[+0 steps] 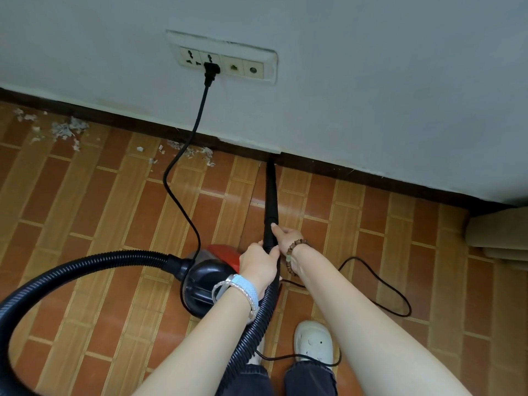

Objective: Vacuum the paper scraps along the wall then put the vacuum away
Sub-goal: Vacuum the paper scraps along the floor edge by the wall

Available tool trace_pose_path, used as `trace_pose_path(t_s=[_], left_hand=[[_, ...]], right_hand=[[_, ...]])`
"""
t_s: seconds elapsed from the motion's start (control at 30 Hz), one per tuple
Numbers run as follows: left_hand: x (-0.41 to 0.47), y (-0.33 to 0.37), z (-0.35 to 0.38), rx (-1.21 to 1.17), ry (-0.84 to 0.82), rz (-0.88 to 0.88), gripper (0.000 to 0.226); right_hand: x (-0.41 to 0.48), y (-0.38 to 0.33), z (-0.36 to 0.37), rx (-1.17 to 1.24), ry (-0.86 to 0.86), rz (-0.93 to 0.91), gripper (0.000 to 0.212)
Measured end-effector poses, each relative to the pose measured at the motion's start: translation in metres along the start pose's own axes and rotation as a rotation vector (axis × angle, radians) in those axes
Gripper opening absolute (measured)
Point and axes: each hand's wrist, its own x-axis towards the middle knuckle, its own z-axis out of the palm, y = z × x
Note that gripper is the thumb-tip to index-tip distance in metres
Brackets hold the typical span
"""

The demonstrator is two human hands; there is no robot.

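A black crevice nozzle (271, 192) points at the dark baseboard (371, 175), its tip touching the foot of the wall. My left hand (258, 262) grips the nozzle's lower end where the ribbed black hose (85, 267) joins it. My right hand (287, 237) holds the nozzle just above, thumb along the tube. The red and black vacuum body (208, 278) sits on the floor under my left wrist. White paper scraps (67, 130) lie along the wall to the left, with more scraps (197, 152) near the cord.
The black power cord (183, 172) runs from the plug (211, 71) in a wall socket panel down to the vacuum. More cord loops on the floor at right (394, 292). My shoe (314, 342) stands below. A beige object (497, 232) sits at far right.
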Motion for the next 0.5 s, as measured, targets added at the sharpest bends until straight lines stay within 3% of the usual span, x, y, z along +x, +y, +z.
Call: trace_pose_path(t_s=[0.5], left_hand=[[-0.016, -0.002, 0.014, 0.013, -0.066, 0.007, 0.045]], right_hand=[[-0.008, 0.015, -0.016, -0.009, 0.012, 0.057, 0.042]])
